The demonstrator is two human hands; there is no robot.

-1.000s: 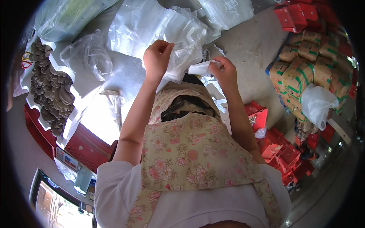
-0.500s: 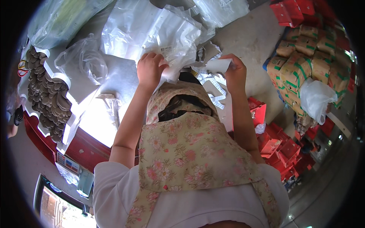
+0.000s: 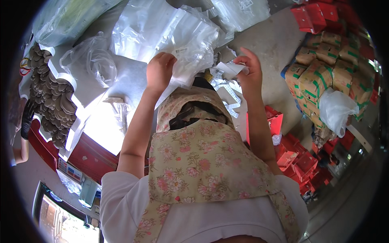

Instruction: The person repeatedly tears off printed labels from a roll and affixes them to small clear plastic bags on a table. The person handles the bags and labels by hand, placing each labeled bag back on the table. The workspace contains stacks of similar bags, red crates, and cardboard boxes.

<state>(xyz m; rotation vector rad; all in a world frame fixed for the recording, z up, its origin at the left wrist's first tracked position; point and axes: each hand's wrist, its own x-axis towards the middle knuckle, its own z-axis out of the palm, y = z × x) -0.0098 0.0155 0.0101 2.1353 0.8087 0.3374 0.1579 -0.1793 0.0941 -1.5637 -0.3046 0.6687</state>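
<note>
**Beside the crinkled clear plastic bag, a small white paper slip lies crosswise in the right hand**

To the right of the bag, near its close corner, the slip reaches leftward from the right hand's fingers, which grasp it by the right end with one finger raised clear. Its long axis runs roughly sideways, the free end aimed at the bag and tipped a little away from the body, with a narrow gap between.

At the bag's near edge, the left hand is the closer of the two to the plastic. Its fingers are curled against that edge (whether they truly pinch the film, I cannot tell).

Nearer the body than the bag's right corner, a curled, pale blue-and-white paper strip lies below the slip. Well left of the bag, grey-brown fan-shaped mushrooms fill a white foam box, and a co-worker's black-gloved hand is beside them.
</note>
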